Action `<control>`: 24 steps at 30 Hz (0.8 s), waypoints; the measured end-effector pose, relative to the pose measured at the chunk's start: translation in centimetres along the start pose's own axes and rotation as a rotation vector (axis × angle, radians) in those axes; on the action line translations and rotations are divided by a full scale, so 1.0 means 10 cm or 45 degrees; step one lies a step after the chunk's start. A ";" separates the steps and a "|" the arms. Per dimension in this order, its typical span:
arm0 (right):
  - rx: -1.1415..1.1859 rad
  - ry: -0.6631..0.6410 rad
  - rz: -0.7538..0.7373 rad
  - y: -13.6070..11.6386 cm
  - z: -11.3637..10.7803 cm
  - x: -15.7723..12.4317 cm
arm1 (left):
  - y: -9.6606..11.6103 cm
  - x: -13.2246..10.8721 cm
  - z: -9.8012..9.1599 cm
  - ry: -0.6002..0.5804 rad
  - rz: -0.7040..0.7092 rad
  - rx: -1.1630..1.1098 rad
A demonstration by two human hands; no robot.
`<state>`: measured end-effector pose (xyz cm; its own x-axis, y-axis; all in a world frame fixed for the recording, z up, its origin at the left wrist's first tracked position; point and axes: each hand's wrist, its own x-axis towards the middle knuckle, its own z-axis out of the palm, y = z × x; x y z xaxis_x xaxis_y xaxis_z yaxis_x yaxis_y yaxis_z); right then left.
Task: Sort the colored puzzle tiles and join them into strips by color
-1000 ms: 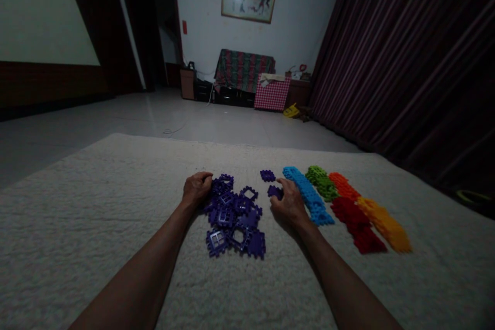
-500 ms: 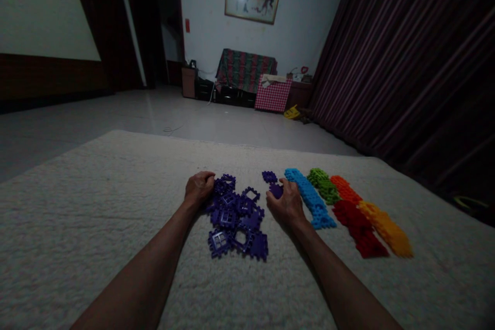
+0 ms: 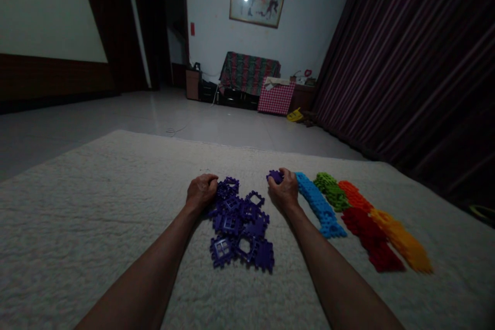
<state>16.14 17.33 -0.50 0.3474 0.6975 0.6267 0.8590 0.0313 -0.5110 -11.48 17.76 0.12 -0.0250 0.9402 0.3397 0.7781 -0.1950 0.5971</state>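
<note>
A loose pile of purple interlocking plastic building tiles [image 3: 264,255], some with window frames, lies in front of me. My left hand [image 3: 201,192] rests at the pile's far left edge, its fingers curled in against the tiles; what they hold, if anything, is hidden. To the right of the pile, my right hand [image 3: 285,192] grips a purple building tile [image 3: 275,175] between thumb and fingers, low over the mat. Just right of this hand runs a row of blue tiles [image 3: 315,201].
Further right lie groups of green tiles [image 3: 332,192], orange tiles [image 3: 353,195], dark red tiles [image 3: 371,237] and yellow tiles [image 3: 402,240]. All rest on a pale textured mat [image 3: 116,206]. Beyond its far edge are a tiled floor [image 3: 232,126] and a long dark curtain [image 3: 386,72].
My right hand has moved slightly away from me with the purple tile, to where another purple piece lay. My left hand stays by the pile. The view has shifted a little.
</note>
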 end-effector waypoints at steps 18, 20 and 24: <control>-0.067 -0.114 0.111 0.00 0.01 0.00 | 0.03 -0.02 -0.02 -0.010 -0.011 -0.002; -0.017 -0.064 0.063 0.00 -0.01 0.01 | 0.03 -0.02 -0.03 -0.019 -0.017 -0.001; 0.179 -0.025 -0.178 -0.08 -0.11 -0.05 | 0.02 -0.01 -0.03 -0.016 -0.009 0.013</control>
<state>15.74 16.16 0.24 0.2199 0.6933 0.6862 0.8370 0.2273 -0.4978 -11.47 17.49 0.43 -0.0227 0.9450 0.3261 0.7842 -0.1855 0.5921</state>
